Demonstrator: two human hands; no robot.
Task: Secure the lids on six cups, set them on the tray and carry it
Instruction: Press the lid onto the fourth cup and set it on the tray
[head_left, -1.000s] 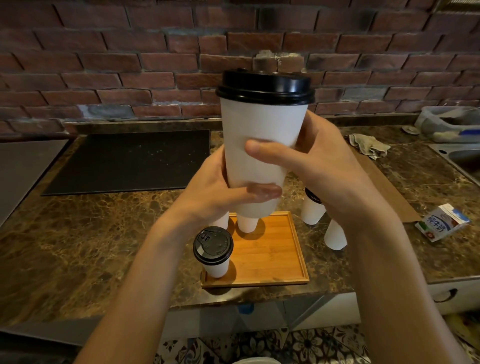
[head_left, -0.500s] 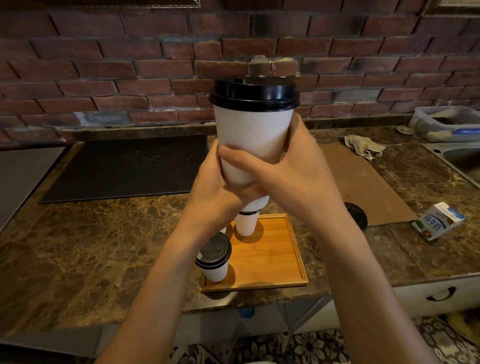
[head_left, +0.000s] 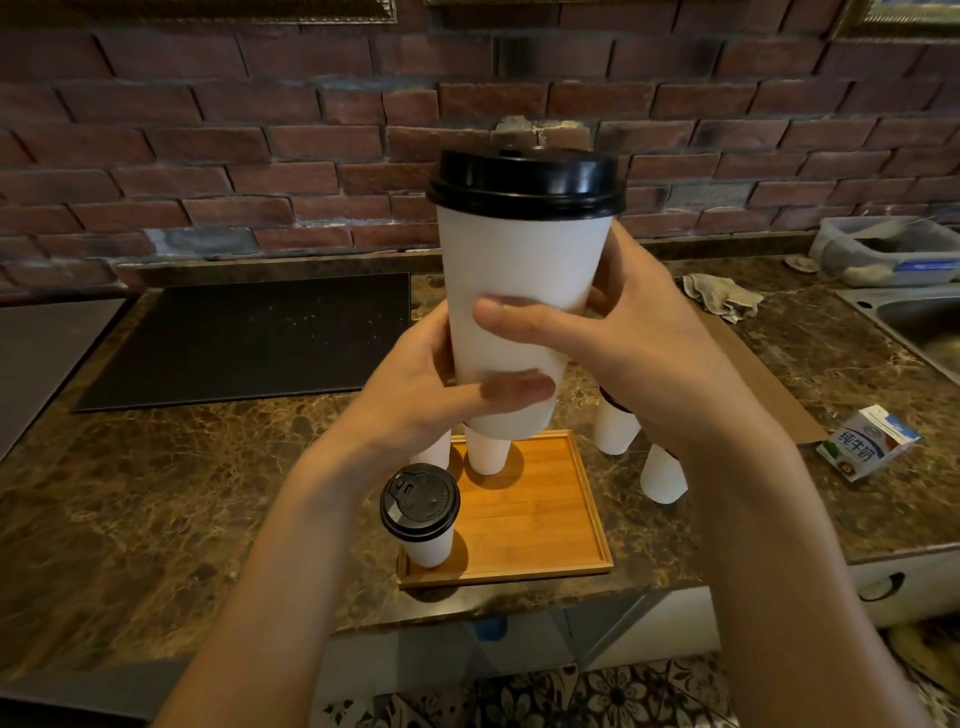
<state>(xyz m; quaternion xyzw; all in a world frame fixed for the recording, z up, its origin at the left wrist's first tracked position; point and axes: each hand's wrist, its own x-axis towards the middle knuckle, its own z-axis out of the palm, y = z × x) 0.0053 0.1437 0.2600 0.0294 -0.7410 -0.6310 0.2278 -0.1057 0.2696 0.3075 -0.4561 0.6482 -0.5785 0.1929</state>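
You hold a tall white paper cup (head_left: 519, 291) with a black plastic lid (head_left: 524, 179) upright, raised above the square wooden tray (head_left: 540, 525); your left hand (head_left: 431, 384) and right hand (head_left: 623, 343) both grip its lower body. A lidded white cup (head_left: 422, 514) stands on the tray's near left corner, and the tray rests on the brown marble desk (head_left: 156, 493). Two white cups (head_left: 615, 428) stand on the desk just right of the tray.

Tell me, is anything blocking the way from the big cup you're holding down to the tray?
Nothing visible blocks it. Both hands hold the lidded cup above the wooden tray. Three cups stand along the tray's left and back, but its middle and right side are bare.
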